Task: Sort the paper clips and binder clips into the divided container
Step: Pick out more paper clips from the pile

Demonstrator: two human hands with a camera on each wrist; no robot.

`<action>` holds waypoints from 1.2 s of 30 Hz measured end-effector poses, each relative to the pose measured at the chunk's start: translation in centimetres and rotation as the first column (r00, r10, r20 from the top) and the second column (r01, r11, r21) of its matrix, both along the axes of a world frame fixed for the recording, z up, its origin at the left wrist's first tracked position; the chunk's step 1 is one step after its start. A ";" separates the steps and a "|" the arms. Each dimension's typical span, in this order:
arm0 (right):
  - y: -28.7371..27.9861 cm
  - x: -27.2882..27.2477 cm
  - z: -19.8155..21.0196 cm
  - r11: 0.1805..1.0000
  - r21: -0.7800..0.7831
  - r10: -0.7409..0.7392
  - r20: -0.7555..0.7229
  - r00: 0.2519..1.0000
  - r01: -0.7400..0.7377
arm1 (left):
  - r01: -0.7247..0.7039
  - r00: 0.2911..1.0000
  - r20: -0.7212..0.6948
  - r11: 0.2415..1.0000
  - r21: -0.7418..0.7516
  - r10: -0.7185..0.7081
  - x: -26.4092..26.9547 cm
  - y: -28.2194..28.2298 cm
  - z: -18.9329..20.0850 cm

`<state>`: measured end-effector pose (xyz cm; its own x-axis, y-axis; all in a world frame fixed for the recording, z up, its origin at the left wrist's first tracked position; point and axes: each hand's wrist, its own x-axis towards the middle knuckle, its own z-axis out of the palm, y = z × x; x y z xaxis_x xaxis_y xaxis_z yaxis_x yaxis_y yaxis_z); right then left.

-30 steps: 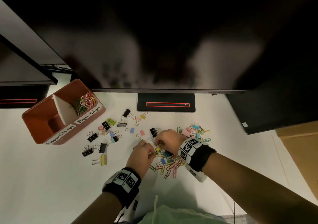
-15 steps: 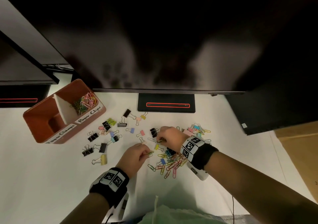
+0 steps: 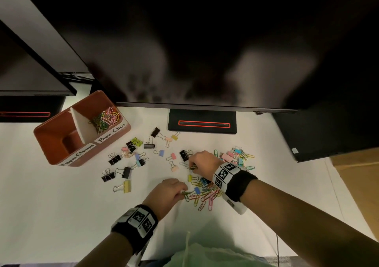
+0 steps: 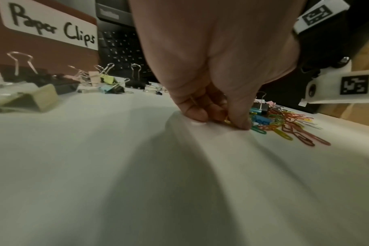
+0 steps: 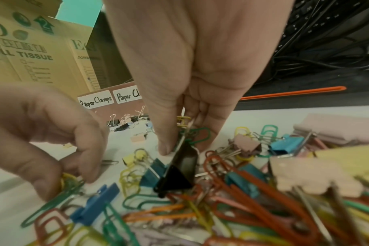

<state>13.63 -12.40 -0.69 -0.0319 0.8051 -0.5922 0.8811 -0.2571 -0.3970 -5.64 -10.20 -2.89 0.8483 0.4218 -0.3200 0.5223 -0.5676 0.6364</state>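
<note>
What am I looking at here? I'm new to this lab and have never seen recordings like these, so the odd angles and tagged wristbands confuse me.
No machine: a person sorts clips with bare hands, wearing a head camera and one camera on each wrist; the tagged bands belong to those. The top-down picture is the head view. The left hand pinches paper clips at the edge of the colourful paper clip pile. The right hand grips several paper clips. Binder clips lie scattered on the white table. The brown divided container has a section labelled Paper Clips holding some clips; the Paper Clamps section looks empty.
</note>
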 end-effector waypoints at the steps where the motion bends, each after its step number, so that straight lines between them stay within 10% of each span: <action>1: 0.0 -0.1 0.1 1.000 -0.008 0.008 0.009 1.000 -0.008 | 0.009 1.000 -0.005 1.000 0.019 -0.009 0.3 0.0 0.1; 13: -0.7 -0.3 0.5 0.997 -0.004 0.080 0.036 0.996 -0.079 | 0.147 0.972 -0.203 0.979 0.142 -0.117 1.2 -0.5 -0.1; 19: 0.0 -0.6 2.4 0.999 0.047 0.022 -0.017 1.000 -0.021 | -0.145 0.986 0.086 0.989 0.011 0.144 -1.8 1.7 2.7; 26: 9.7 -5.5 8.4 0.931 0.364 -0.005 -0.099 0.995 0.041 | -0.549 0.822 0.278 0.821 0.155 0.497 -7.6 13.2 8.9; 30: 17.6 -9.9 9.8 0.866 0.483 -0.043 -0.189 0.981 0.131 | -0.640 0.769 0.191 0.742 0.203 0.611 -8.4 19.7 10.0; 36: 23.2 -13.5 7.2 0.924 0.336 -0.125 -0.194 0.973 0.185 | -0.510 0.846 -0.046 0.832 0.219 0.531 -7.2 22.3 10.1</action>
